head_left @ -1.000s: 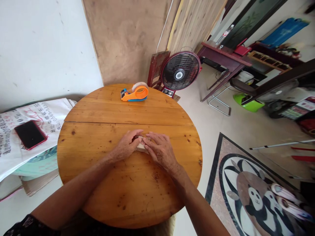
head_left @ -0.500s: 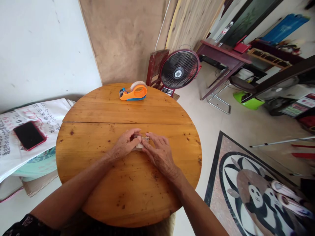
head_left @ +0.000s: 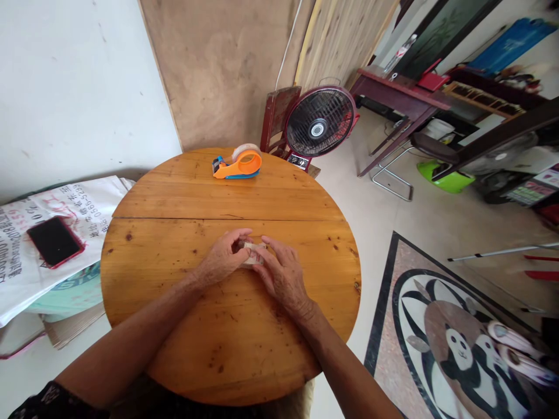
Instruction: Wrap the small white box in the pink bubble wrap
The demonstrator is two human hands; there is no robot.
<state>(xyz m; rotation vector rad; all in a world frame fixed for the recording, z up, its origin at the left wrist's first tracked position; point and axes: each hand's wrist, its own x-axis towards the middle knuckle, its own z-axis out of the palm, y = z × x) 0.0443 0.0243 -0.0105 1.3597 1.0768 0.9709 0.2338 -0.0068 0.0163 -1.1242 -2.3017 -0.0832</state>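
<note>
Round brown wooden desk: varnished planks, smooth, soft sheen, dark knots.
Orange and blue plastic tape dispenser: glossy shell; clear shiny tape roll.
Small pale folded paper slip: matt, creased.
White printed woven sack: coarse, matt.
Black red-edged phone: glossy glass.
Dark red round fan: plastic rim, fine wire grille.

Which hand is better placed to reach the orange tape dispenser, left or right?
Left, probably. The left hand is nearer the tape dispenser at the far edge of the table and in line with it; the right hand sits further aside. Both hands hold the small pale piece.
</note>
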